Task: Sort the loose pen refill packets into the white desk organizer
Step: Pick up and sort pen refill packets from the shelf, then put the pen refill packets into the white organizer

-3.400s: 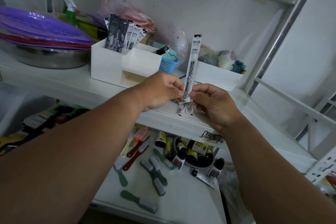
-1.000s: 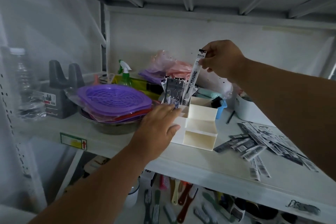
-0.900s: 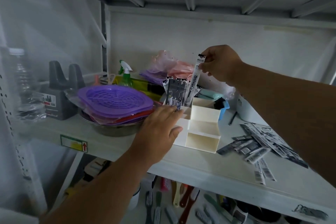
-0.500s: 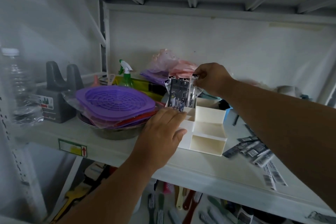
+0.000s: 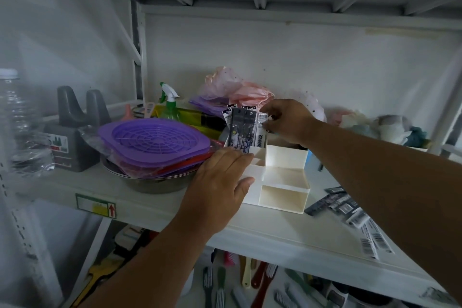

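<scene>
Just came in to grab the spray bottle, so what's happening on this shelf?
A person is filing pen refill packets into the white desk organizer. The left hand rests on the organizer's near left corner, steadying it. The right hand pinches the top of a packet standing with the others in the back left compartment. More loose packets lie on the shelf to the right, not yet sorted.

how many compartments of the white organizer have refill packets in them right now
1. Only the tall back-left compartment of the white organizer holds refill packets, standing upright. The three open sections in front of and right of it look empty; the back-right bin's inside is hidden by the right hand.
</scene>
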